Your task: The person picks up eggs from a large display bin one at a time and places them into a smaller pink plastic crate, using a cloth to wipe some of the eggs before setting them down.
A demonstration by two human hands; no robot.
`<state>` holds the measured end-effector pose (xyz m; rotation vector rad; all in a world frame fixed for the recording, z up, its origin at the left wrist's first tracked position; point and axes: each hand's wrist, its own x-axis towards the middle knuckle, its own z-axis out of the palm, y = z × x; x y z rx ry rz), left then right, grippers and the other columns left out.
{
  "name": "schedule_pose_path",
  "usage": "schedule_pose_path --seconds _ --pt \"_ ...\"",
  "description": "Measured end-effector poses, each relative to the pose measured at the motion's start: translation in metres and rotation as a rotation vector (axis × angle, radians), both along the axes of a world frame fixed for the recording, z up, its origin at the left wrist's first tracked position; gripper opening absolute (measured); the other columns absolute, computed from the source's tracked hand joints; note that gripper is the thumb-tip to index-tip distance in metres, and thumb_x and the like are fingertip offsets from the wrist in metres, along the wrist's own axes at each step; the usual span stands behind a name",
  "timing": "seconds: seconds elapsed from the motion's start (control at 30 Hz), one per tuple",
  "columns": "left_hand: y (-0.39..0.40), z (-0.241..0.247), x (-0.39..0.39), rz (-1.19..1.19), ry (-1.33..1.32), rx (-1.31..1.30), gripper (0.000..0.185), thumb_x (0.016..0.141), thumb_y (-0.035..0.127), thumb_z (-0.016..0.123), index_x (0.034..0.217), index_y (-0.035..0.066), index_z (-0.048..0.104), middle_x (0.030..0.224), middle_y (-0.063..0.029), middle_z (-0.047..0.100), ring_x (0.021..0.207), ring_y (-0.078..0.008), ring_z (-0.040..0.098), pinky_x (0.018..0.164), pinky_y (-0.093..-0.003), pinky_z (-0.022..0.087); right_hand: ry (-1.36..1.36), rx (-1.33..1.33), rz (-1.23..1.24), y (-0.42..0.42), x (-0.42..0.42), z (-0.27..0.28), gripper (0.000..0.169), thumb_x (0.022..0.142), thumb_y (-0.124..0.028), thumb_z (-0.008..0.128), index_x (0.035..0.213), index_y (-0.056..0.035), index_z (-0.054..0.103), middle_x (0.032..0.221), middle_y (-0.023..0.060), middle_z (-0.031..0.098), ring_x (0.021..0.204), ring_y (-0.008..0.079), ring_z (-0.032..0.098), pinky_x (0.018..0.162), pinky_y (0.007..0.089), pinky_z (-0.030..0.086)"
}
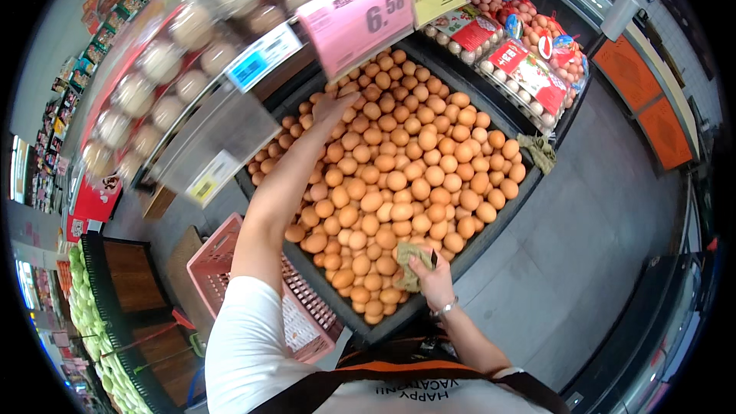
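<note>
Loose brown eggs [397, 179] are heaped in a large dark bin [497, 230] in front of me. My left hand [333, 104] reaches to the bin's far left part and rests at the eggs there, below a pink price sign [359, 17]; whether its fingers hold an egg cannot be told. Near the bin's close corner, my right hand [434, 279] grips a crumpled olive-green cloth [409, 267] over the eggs. A metal band circles the right wrist.
Packed eggs [164, 69] fill a shelf at the upper left. Boxed eggs [526, 80] and netted eggs [543, 26] lie beyond the bin. Another cloth [537, 152] hangs on its right corner. A pink plastic basket [215, 261] stands at the left, near leafy vegetables [86, 299].
</note>
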<state>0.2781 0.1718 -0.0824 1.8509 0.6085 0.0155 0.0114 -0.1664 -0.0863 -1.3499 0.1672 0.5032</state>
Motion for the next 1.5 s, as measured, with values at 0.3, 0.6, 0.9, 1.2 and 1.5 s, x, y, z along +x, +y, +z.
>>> schedule_pose_path --seconds 0.3,0.6,0.9,1.2,1.5 --pt "-0.024 -0.017 0.132 -0.182 0.341 0.769 0.054 0.081 0.049 0.064 0.114 0.006 0.064 0.11 -0.0126 0.065 0.103 -0.0246 0.061 0.091 -0.0341 0.047 0.082 -0.063 -0.063 -0.058 0.053 -0.001 0.019 0.09 -0.008 0.066 0.106 0.0018 0.064 0.094 0.0002 0.064 0.084 0.006 0.056 0.076 0.0224 0.048" --pt "-0.004 -0.023 0.14 -0.356 0.353 0.878 0.049 0.086 0.052 0.057 0.105 0.009 0.067 0.098 -0.0126 0.067 0.093 -0.0282 0.064 0.085 -0.0384 0.049 0.086 -0.079 -0.033 -0.063 0.067 -0.007 0.022 0.09 -0.01 0.066 0.107 0.0025 0.062 0.094 0.0005 0.064 0.084 0.0062 0.055 0.076 0.0229 0.047" --pt "0.066 0.01 0.0 -0.237 0.053 0.707 0.048 0.091 0.056 0.05 0.096 0.011 0.07 0.086 -0.0126 0.069 0.083 -0.0319 0.066 0.08 -0.0427 0.051 0.395 0.352 0.187 -0.029 0.035 0.042 0.034 0.095 -0.019 0.059 0.121 0.0011 0.053 0.106 0.0097 0.064 0.094 0.0195 0.064 0.08 0.033 0.053" --pt "0.14 -0.035 -0.38 0.514 -0.094 0.636 0.031 0.083 0.003 0.049 0.112 0.007 0.056 0.091 -0.0189 0.067 0.092 -0.0373 0.064 0.079 -0.0453 0.05 0.66 0.539 0.806 0.054 -0.068 0.055 0.043 0.095 -0.012 0.047 0.135 0.0035 0.04 0.126 0.0199 0.057 0.116 0.0279 0.057 0.099 0.0379 0.046" --pt "0.084 -0.196 -0.543 0.074 0.526 0.552 0.033 0.084 0.02 0.061 0.111 0.001 0.06 0.115 -0.0189 0.058 0.111 -0.0339 0.055 0.089 -0.0423 0.048 0.583 0.14 0.977 0.113 -0.155 0.058 0.043 0.099 -0.022 0.051 0.133 0.0037 0.046 0.121 0.0127 0.061 0.112 0.0235 0.06 0.094 0.0328 0.048"
